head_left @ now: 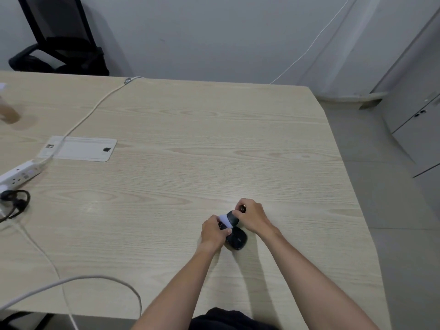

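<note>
A black computer mouse [236,239] lies on the light wooden table [190,139], near its front right part. My left hand [213,231] grips the mouse's left side, with a small white piece [225,220] showing between my fingers. My right hand [251,216] curls over a dark part [232,216] at the mouse's far end and pinches a small dark object [243,207]. Both hands touch the mouse and hide much of it.
A white power strip [19,173] with its cord lies at the left, beside a grey cable hatch [82,148]. Black earphones [14,203] lie by the left edge. A grey cable [78,279] loops near the front. A black chair [59,36] stands behind the table.
</note>
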Demonstrator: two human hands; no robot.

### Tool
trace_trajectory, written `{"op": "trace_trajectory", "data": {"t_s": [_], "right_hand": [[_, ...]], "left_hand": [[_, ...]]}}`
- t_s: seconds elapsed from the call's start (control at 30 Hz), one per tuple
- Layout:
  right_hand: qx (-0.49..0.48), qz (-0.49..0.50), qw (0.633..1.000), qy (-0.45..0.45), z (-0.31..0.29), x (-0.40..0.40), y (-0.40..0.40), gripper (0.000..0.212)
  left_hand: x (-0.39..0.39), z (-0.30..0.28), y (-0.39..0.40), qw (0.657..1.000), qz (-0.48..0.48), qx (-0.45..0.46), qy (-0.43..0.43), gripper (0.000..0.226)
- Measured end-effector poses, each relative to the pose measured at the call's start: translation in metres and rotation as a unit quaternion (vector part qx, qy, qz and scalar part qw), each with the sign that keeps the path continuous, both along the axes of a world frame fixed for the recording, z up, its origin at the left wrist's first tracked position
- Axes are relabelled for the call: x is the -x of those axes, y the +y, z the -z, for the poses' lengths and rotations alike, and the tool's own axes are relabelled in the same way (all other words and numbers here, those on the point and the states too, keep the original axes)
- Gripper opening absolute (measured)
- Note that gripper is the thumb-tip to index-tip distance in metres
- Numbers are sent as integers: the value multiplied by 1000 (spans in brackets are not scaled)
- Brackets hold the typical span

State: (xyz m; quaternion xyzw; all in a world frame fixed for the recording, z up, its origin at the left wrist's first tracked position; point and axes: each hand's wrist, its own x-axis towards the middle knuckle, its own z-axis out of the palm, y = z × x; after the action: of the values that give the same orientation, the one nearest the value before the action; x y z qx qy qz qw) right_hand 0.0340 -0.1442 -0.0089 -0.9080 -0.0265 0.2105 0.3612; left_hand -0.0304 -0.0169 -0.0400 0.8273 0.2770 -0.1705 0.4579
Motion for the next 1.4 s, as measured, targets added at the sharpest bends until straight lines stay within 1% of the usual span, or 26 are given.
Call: {"op": "trace_trajectory", "data": {"t_s": [0.03,0.1,0.13,0.2,0.27,0.3,0.33,0.4,0.53,0.6,0.67,0.7,0.77,0.87,0.9,0.97,1.07,1.13,1.23,1.27,1.4], "right_hand": [[30,-9,1000,0,2,-3,-1,10],[92,-13,995,-28,3,-11,-3,10],[100,-9,994,-43,2,-14,-3,11],[58,1,997,-40,0,-17,-1,12],[3,-4,1000,10,-1,-15,2,13],[-8,-13,999,35,-1,-14,2,14],[-7,-20,999,50,1,-12,1,16],[12,-16,998,54,4,-11,-3,17],[70,13,997,12,5,-13,-12,13],[40,36,999,-4,2,-12,-13,15],[-2,45,999,10,0,-9,-14,18],[-8,38,999,18,1,-6,-15,18],[15,33,999,24,5,-4,-21,18],[86,49,995,6,9,-4,-31,18],[83,60,995,-2,10,-5,-33,18],[38,83,996,-12,8,-6,-34,18],[-18,82,996,0,4,-2,-32,17],[-13,73,997,16,8,0,-35,16],[53,63,996,37,14,1,-43,15],[54,67,996,35,16,1,-45,16],[-29,100,995,0,9,2,-41,14]], "left_hand": [[0,0,0,1000,4,-1,3,38],[2,0,0,1000,12,-9,8,41],[3,-1,-1,1000,9,-9,13,44],[6,-4,-6,1000,-6,-7,29,54],[10,-7,-14,998,-29,4,47,64],[12,-8,-18,998,-37,7,52,67],[14,-8,-22,998,-42,8,56,67],[16,-6,-27,997,-50,3,60,68],[13,-8,-29,997,-54,-5,60,69],[10,-11,-30,997,-48,-8,57,65],[7,-14,-31,998,-42,-8,55,59],[6,-15,-31,998,-38,-7,55,57],[5,-16,-32,998,-34,-5,57,57],[4,-17,-33,998,-24,-7,50,56],[4,-17,-33,999,-20,-9,46,56],[3,-17,-34,999,-18,-17,37,61],[6,-18,-41,999,-16,-44,24,70],[9,-19,-48,998,-14,-64,17,71],[11,-17,-54,996,-9,-83,19,69],[11,-16,-53,996,-8,-83,20,68],[8,-13,-48,997,12,-81,14,66]]}}
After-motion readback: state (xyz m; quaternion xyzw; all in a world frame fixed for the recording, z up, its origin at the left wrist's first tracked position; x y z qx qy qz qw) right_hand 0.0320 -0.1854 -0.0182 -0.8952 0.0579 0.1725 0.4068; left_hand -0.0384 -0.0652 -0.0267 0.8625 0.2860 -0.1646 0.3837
